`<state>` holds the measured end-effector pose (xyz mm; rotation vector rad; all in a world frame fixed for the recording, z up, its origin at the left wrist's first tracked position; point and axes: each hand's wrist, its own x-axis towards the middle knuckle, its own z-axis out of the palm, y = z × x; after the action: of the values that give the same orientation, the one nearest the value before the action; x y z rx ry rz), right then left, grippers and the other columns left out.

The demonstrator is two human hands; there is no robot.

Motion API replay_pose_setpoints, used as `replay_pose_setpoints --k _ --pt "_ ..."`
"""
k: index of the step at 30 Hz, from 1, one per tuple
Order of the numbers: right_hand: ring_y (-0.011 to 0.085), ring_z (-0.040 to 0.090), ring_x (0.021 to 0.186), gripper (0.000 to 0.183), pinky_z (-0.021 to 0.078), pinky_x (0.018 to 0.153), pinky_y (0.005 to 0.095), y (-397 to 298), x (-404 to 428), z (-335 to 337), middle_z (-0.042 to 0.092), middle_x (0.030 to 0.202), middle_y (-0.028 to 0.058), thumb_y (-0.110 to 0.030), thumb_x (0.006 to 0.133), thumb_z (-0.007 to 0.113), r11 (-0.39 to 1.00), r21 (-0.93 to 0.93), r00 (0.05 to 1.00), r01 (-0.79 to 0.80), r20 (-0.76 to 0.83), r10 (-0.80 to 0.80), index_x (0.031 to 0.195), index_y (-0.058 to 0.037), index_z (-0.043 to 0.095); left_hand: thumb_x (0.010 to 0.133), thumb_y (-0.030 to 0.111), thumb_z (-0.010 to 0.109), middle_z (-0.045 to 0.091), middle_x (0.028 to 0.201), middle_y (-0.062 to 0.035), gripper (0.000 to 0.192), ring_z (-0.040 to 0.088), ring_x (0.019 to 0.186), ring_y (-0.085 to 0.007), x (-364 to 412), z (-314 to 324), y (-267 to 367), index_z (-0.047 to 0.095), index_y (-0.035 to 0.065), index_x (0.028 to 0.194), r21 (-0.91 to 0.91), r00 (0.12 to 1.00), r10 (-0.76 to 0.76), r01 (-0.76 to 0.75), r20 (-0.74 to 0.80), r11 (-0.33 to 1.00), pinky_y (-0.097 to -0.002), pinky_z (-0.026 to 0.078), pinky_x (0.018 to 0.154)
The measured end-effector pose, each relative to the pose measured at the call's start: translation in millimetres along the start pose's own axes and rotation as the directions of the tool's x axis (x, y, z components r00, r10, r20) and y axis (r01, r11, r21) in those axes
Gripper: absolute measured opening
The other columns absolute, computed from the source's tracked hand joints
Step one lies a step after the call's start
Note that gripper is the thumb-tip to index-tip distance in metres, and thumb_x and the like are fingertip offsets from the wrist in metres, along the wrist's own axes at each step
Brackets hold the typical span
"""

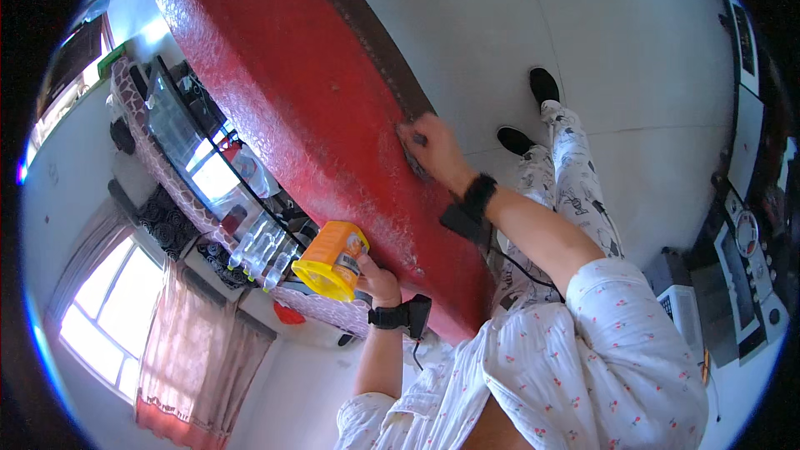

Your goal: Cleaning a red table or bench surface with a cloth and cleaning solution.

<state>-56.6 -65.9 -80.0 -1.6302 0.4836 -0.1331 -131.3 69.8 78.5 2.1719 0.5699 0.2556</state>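
Note:
My left hand point(380, 282) grips an orange and yellow plastic tub point(334, 253) with a printed label, tilted so its yellow end faces the lower left. The tub is over the near-left edge of a long red tabletop point(300, 94), which has a glossy, wrinkled surface. At the opposite edge of that top, my right hand point(434, 147) is curled with its fingers against the red surface. A dark spot shows at the curled fingers, and greyish marks lie under the hand. Whether it pinches something small is not clear. Both wrists wear black straps with cables.
Beyond the red top stands a glass-topped table point(206, 156) with several clear bottles point(265, 256). A sofa with dark patterned cushions point(165, 219) lines the window wall. On the right are a washing machine point(747, 262) and pale floor tiles point(637, 181) under my feet. A cable point(525, 275) hangs from my right wrist.

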Motion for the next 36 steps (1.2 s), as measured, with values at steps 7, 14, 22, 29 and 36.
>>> replay_pose_setpoints --k 7,14,22,29,36 --pt "0.0339 0.054 0.084 0.009 0.0443 0.074 0.0405 1 35 6 0.056 0.082 0.0144 -0.011 0.079 0.062 0.995 0.090 0.999 -0.031 0.025 0.029 0.085 -0.0057 0.066 0.083 0.032 0.060 0.041 0.128 -0.0099 0.063 0.043 0.113 -0.0239 -4 -8 -7 0.029 0.0065 0.133 0.003 0.997 -0.069 0.069 0.038 0.998 -0.0397 0.035 0.101" --pt "0.0350 0.054 0.083 0.014 0.0431 0.073 0.0420 -25 21 4 0.056 0.084 0.0165 -0.017 0.082 0.060 0.970 0.228 0.991 -0.088 0.120 0.062 0.085 -0.0039 0.064 0.084 0.034 0.058 0.040 0.129 -0.0105 0.063 0.042 0.116 -0.0250 -12 -15 -3 0.029 0.0072 0.134 0.039 0.993 -0.118 0.117 0.023 0.992 -0.0397 0.035 0.101" --pt "0.0336 0.056 0.085 0.010 0.0452 0.076 0.0394 -9 73 19 0.056 0.086 0.0168 -0.013 0.081 0.061 0.965 0.141 0.970 -0.220 -0.069 0.232 0.085 -0.0039 0.061 0.082 0.031 0.059 0.038 0.135 -0.0124 0.064 0.039 0.121 -0.0284 -18 -19 -1 0.030 0.0057 0.134 0.133 0.987 -0.159 0.157 0.004 0.978 -0.0413 0.028 0.105" --pt "0.0330 0.056 0.089 0.010 0.0443 0.079 0.0394 -47 84 15 0.057 0.087 0.0155 -0.010 0.080 0.061 0.965 0.260 0.996 -0.030 0.092 0.006 0.088 -0.0049 0.063 0.080 0.038 0.061 0.039 0.133 -0.0111 0.069 0.040 0.119 -0.0269 -21 -23 -7 0.031 0.0069 0.134 0.023 0.974 -0.221 0.220 0.046 0.975 -0.0404 0.030 0.103" --pt "0.0355 0.054 0.092 0.012 0.0434 0.082 0.0416 -36 85 22 0.056 0.088 0.0164 -0.014 0.081 0.060 0.981 0.130 0.988 -0.142 0.072 0.134 0.087 -0.0044 0.062 0.082 0.037 0.061 0.039 0.132 -0.0106 0.067 0.041 0.118 -0.0264 -22 -27 -15 0.029 0.0103 0.135 0.114 0.990 -0.135 0.129 0.046 0.985 -0.0406 0.032 0.102"
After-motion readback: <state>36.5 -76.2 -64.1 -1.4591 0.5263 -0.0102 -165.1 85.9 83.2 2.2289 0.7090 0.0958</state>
